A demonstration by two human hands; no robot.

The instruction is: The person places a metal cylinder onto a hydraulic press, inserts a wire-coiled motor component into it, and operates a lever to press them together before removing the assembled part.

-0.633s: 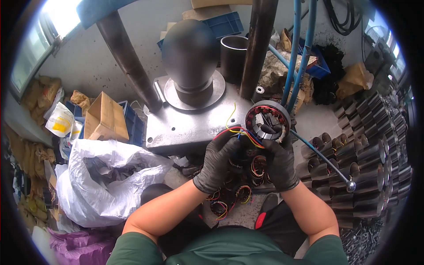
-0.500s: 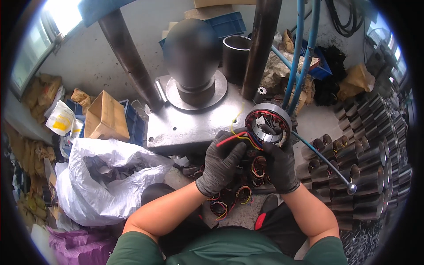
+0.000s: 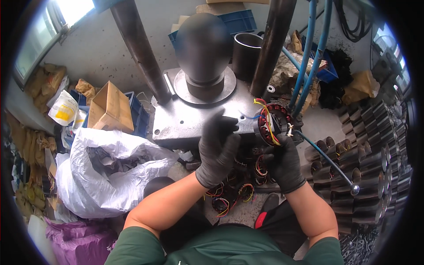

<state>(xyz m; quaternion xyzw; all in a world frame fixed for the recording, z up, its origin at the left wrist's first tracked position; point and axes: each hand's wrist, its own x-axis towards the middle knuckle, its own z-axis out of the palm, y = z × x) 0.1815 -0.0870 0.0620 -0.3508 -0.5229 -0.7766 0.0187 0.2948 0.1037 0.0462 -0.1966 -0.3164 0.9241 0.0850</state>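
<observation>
My right hand (image 3: 285, 163), in a dark grey glove, grips a ring-shaped motor stator (image 3: 265, 126) from its lower right side. The stator is tilted on edge with its winding side toward the left. Yellow, red and blue lead wires (image 3: 260, 102) come off it, some lying across its opening. My left hand (image 3: 217, 150), gloved too, is raised to the left of the stator, apart from it, its fingers spread with nothing in them. Behind both hands is a steel press base (image 3: 176, 127) with a round flange and thick post (image 3: 204, 90). Several wired stators (image 3: 221, 205) lie below my hands.
A white woven sack (image 3: 101, 190) and a cardboard box (image 3: 110, 110) stand left, above a purple sack (image 3: 79, 240). Rows of steel cylinders (image 3: 369, 176) fill the right. A ball-ended lever (image 3: 329, 161) and blue hoses (image 3: 309, 62) are near my right hand. Dark columns (image 3: 141, 53) flank the post.
My left hand has let go of the lead wires and moved up and left with its fingers spread. The stator has been turned on edge in my right hand. The view has shifted slightly.
</observation>
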